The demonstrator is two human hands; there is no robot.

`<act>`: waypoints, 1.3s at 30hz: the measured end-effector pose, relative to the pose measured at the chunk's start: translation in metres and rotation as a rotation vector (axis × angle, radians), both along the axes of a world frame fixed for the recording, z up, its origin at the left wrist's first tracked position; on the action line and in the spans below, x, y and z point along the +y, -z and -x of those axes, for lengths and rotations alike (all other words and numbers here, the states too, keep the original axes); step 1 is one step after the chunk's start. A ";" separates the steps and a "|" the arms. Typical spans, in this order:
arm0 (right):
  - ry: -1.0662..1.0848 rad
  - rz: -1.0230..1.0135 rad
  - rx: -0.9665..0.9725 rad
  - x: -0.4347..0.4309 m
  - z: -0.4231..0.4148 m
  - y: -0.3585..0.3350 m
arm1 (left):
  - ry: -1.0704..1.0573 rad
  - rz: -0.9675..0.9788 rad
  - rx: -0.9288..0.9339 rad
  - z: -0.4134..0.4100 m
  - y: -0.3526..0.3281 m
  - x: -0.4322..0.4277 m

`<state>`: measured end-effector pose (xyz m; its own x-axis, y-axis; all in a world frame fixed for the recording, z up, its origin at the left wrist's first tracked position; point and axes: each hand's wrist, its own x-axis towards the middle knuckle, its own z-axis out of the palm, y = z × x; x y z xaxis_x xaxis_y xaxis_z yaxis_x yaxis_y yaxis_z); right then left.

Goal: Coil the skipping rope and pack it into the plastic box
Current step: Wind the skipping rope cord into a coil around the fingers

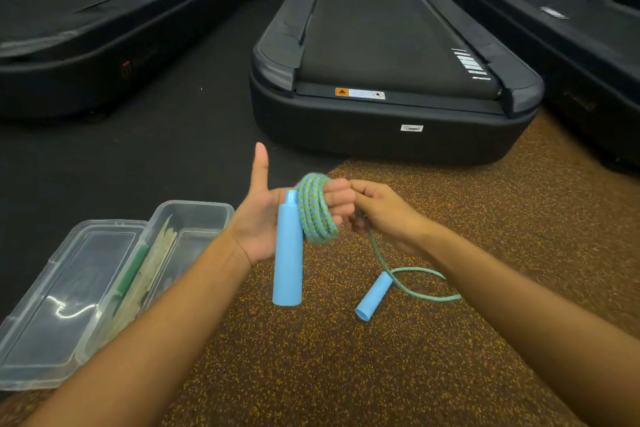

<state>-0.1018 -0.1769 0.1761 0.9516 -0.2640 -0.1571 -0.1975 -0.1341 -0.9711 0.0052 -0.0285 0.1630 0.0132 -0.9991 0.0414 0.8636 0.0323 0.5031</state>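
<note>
Coiling step under way, frame centre. Left hand (273,218), thumb up, fingers curled through rope coil (317,208), blue handle (288,253) hanging. Right hand (381,215) pinches loose rope. Second handle (374,295) on floor. Next: wind remaining slack, then open plastic box (187,229), lower left.

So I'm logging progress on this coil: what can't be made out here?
Head view only:
- Turns of green-blue braided rope behind the left hand: hidden, uncountable.
- Right hand fingers' hold on the rope: hidden by the fist.
- Clear plastic box, near corner: cut off by the left edge.
- Box contents: blurred by glare.
</note>
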 end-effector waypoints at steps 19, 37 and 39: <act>-0.459 0.889 0.059 0.036 0.017 -0.009 | -0.536 -0.199 -0.014 -0.024 -0.003 0.017; -0.379 1.050 -0.080 0.017 0.009 -0.082 | 0.006 -0.442 -0.474 0.007 -0.009 0.001; -0.359 0.993 -0.110 0.014 0.007 -0.082 | 0.048 -0.434 -0.496 0.011 -0.010 0.000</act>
